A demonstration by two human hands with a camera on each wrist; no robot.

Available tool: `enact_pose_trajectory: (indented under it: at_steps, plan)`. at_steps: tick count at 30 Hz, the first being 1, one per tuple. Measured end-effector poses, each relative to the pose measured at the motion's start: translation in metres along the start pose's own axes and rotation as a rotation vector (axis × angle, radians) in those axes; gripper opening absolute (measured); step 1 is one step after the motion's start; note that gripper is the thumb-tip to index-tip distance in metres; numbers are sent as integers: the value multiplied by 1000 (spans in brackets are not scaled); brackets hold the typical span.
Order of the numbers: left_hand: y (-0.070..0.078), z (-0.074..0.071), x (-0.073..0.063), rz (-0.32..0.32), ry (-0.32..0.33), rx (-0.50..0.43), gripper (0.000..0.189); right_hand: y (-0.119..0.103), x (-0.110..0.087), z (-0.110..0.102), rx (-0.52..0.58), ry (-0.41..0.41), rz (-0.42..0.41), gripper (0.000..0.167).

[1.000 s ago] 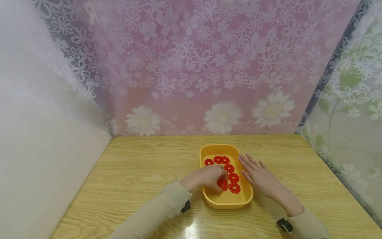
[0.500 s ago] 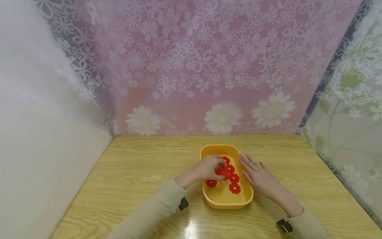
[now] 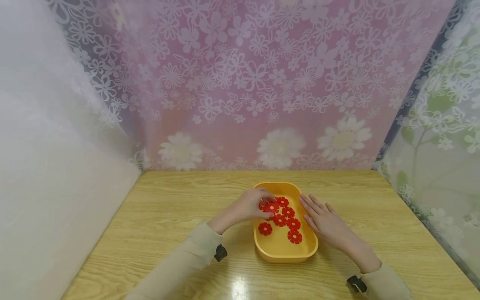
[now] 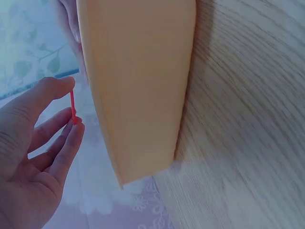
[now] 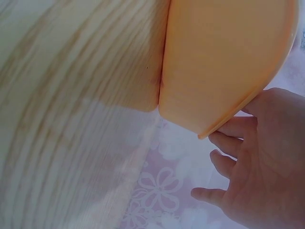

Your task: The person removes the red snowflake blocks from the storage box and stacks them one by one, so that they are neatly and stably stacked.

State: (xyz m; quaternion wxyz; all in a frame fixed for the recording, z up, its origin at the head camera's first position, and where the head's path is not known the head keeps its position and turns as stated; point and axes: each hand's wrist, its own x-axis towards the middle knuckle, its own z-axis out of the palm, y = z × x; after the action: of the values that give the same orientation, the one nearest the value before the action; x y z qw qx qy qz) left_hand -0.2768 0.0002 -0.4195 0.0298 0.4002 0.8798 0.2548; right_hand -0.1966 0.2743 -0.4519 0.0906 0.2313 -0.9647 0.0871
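Red notched disc (image 3: 272, 207) is pinched above the rounded plastic-looking tray (image 3: 277, 248).

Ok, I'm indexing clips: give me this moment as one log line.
left hand: pinches red disc | right hand: touches yellow tub | tub: on table, other discs inside

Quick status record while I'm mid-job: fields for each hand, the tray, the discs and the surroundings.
Left hand: pinches a red disc above the tray
Right hand: fingers straight, at the tray's right rim
Tray: yellow, flat on the table
Other discs: red, inside the tray, several close together; some hidden behind the left hand, so no sure count
Lone disc: apart from the rest, by the tray's left wall
Backdrop: pink, flower-patterned, behind the table
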Motion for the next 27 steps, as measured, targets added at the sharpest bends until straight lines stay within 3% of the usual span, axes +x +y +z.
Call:
enact_pose_trajectory:
  at_steps: [11, 27]
  plan:
    - [-32, -21, -30, -48, 76, -69, 40, 0, 0, 0, 12, 2, -10, 57]
    - [-76, -56, -78, -146, 191, -47, 43, 2, 1, 1, 5, -3, -9, 58]
